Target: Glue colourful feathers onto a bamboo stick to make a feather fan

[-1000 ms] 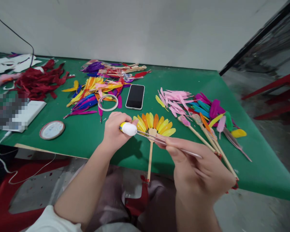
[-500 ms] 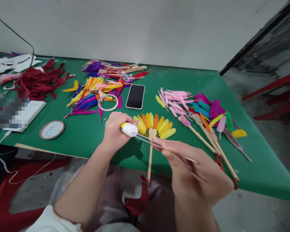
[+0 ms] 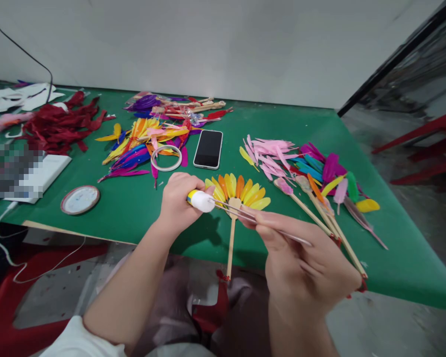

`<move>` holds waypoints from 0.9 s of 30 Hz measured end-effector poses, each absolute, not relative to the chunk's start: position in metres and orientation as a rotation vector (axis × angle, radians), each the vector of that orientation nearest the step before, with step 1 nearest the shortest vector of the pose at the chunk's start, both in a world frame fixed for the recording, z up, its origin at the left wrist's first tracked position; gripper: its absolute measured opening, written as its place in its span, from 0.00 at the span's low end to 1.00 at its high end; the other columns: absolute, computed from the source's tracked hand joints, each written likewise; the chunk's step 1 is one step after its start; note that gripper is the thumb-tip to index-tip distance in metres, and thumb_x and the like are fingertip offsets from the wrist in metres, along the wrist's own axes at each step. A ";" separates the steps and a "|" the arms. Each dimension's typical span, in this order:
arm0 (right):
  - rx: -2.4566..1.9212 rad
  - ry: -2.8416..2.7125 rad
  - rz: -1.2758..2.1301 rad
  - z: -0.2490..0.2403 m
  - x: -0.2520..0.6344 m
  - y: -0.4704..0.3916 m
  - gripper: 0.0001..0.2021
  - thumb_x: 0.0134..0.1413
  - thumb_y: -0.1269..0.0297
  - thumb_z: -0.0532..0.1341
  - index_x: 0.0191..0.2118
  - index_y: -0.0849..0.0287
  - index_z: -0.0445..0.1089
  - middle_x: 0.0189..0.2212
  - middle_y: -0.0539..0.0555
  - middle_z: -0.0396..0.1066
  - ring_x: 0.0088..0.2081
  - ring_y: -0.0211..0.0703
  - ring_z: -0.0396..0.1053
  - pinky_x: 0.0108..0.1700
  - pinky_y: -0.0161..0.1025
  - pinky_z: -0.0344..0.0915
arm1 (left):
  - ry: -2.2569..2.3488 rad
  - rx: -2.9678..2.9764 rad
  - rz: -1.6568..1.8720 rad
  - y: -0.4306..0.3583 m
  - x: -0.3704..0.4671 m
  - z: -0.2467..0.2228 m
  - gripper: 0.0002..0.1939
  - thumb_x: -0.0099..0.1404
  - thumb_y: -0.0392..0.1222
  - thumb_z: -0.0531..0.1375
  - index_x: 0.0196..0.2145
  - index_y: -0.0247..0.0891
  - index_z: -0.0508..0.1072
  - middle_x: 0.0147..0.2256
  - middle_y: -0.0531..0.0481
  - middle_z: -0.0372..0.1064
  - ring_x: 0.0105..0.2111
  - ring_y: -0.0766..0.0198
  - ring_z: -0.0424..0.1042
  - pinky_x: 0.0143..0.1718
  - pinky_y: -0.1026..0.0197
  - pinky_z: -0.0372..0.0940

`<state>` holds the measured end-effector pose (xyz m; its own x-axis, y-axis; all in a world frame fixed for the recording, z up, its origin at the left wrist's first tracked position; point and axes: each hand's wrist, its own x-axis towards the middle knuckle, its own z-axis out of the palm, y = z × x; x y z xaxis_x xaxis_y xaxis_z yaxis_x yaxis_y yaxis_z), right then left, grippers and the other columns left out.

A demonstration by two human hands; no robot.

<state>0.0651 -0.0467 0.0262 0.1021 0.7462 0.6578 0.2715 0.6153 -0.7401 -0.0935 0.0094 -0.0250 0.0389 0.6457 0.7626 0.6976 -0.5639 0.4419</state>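
Note:
My left hand [image 3: 178, 201] is wrapped round a small bottle [image 3: 202, 200] with a white top and a yellow-and-blue body. Metal tweezers [image 3: 286, 235] are pinched in my right hand [image 3: 308, 253], and their tips reach the white top of the bottle. Below and between the hands lies a wooden-handled fan [image 3: 231, 243] on the green table. Yellow and orange feathers [image 3: 240, 187] spread in an arc round its rounded head. A red cord is tied at the handle's lower end, near the table's front edge.
A phone [image 3: 208, 149], a tape ring [image 3: 166, 158] and colourful feathers [image 3: 137, 141] lie beyond my hands. Pink feathers [image 3: 271, 151] and wooden sticks [image 3: 312, 213] lie right. Dark red strips [image 3: 61, 121], a round lid [image 3: 80, 200] and a white box [image 3: 54, 171] are left.
The bottle's white top has shifted slightly right and now points a little more to the right. The tweezers and my right hand's fingers have also moved slightly right.

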 end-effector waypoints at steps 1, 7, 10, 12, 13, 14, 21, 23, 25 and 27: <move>-0.905 -1.469 0.442 0.026 0.065 -0.047 0.11 0.47 0.75 0.60 0.36 0.53 0.71 0.30 0.47 0.75 0.31 0.41 0.74 0.34 0.41 0.74 | -1.440 -2.230 -1.587 0.009 -0.093 -0.025 0.10 0.53 0.36 0.59 0.20 0.38 0.59 0.18 0.57 0.59 0.21 0.71 0.58 0.27 0.65 0.57; -0.882 -1.462 0.460 0.027 0.063 -0.047 0.11 0.46 0.75 0.61 0.35 0.53 0.72 0.30 0.47 0.75 0.31 0.41 0.74 0.34 0.40 0.74 | -1.428 -2.228 -1.588 0.009 -0.094 -0.025 0.11 0.53 0.35 0.60 0.20 0.38 0.59 0.18 0.57 0.59 0.21 0.71 0.58 0.27 0.65 0.56; -0.893 -1.450 0.448 0.026 0.064 -0.047 0.11 0.47 0.75 0.60 0.35 0.53 0.72 0.30 0.47 0.75 0.31 0.41 0.74 0.33 0.40 0.74 | -1.428 -2.240 -1.585 0.009 -0.094 -0.025 0.10 0.53 0.35 0.60 0.20 0.38 0.60 0.19 0.57 0.60 0.22 0.71 0.58 0.27 0.65 0.56; -0.899 -1.466 0.448 0.026 0.064 -0.047 0.11 0.47 0.75 0.60 0.36 0.53 0.71 0.30 0.47 0.75 0.31 0.41 0.74 0.34 0.40 0.74 | -1.424 -2.248 -1.585 0.009 -0.093 -0.025 0.10 0.53 0.35 0.60 0.20 0.38 0.60 0.19 0.57 0.60 0.22 0.71 0.58 0.28 0.65 0.56; -0.898 -1.477 0.452 0.026 0.065 -0.047 0.11 0.47 0.76 0.60 0.36 0.53 0.71 0.30 0.47 0.75 0.31 0.41 0.74 0.34 0.40 0.74 | -1.422 -2.251 -1.584 0.009 -0.093 -0.025 0.10 0.53 0.35 0.60 0.20 0.38 0.60 0.19 0.57 0.60 0.22 0.71 0.58 0.28 0.65 0.56; -0.893 -1.488 0.458 0.026 0.065 -0.047 0.11 0.46 0.76 0.60 0.36 0.52 0.71 0.30 0.46 0.75 0.31 0.41 0.74 0.34 0.39 0.74 | -1.419 -2.251 -1.585 0.010 -0.093 -0.026 0.10 0.53 0.35 0.60 0.20 0.38 0.60 0.19 0.57 0.60 0.22 0.71 0.58 0.28 0.65 0.56; -0.885 -1.510 0.428 0.027 0.068 -0.046 0.11 0.47 0.75 0.60 0.36 0.52 0.72 0.30 0.47 0.75 0.31 0.42 0.74 0.34 0.40 0.74 | -1.419 -2.250 -1.584 0.009 -0.094 -0.026 0.10 0.53 0.35 0.60 0.20 0.37 0.60 0.19 0.57 0.60 0.22 0.71 0.58 0.28 0.65 0.56; -0.878 -1.539 0.437 0.028 0.068 -0.046 0.11 0.46 0.75 0.61 0.36 0.52 0.72 0.30 0.47 0.75 0.31 0.42 0.74 0.33 0.39 0.74 | -1.418 -2.247 -1.584 0.010 -0.094 -0.026 0.11 0.53 0.35 0.60 0.20 0.37 0.60 0.19 0.57 0.59 0.22 0.71 0.58 0.28 0.65 0.56; -0.860 -1.562 0.443 0.027 0.068 -0.047 0.11 0.46 0.75 0.61 0.36 0.52 0.72 0.30 0.47 0.75 0.31 0.41 0.74 0.33 0.38 0.74 | -1.418 -2.243 -1.591 0.010 -0.094 -0.026 0.11 0.53 0.35 0.60 0.20 0.37 0.59 0.18 0.57 0.59 0.22 0.71 0.57 0.27 0.65 0.56; -0.863 -1.547 0.438 0.027 0.068 -0.047 0.11 0.46 0.75 0.61 0.36 0.52 0.72 0.30 0.47 0.75 0.31 0.42 0.74 0.34 0.39 0.74 | -1.416 -2.242 -1.601 0.010 -0.093 -0.026 0.11 0.52 0.35 0.60 0.20 0.37 0.59 0.18 0.57 0.59 0.22 0.71 0.57 0.28 0.65 0.56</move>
